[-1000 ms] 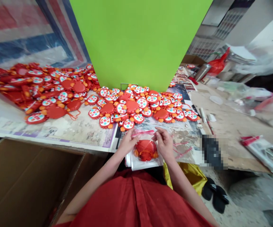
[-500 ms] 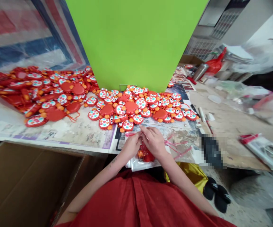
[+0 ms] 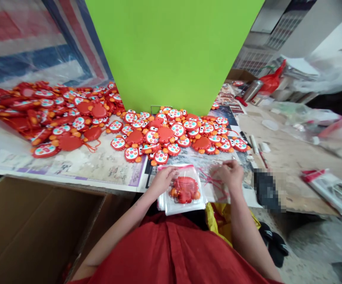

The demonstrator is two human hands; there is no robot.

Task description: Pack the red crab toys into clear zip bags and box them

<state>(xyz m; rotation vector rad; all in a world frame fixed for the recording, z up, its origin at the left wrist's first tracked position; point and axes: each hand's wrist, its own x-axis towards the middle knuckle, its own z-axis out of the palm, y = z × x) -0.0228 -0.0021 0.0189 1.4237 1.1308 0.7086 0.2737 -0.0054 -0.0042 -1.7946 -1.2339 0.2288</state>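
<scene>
Left hand (image 3: 163,181) on the bagged toy (image 3: 185,189)

Our left hand has its fingers on the upper left of the clear bag (image 3: 188,171); whether it grips, we cannot tell. The red toy lies inside, at the near edge of the worktop (image 3: 286,152). Our right hand (image 3: 232,173) is right of the bag, fingers curled, above pink strips (image 3: 210,178); we cannot tell if it holds one. Beyond the bag we see a pile (image 3: 165,135) of similar toys, then a green panel (image 3: 173,55).
</scene>
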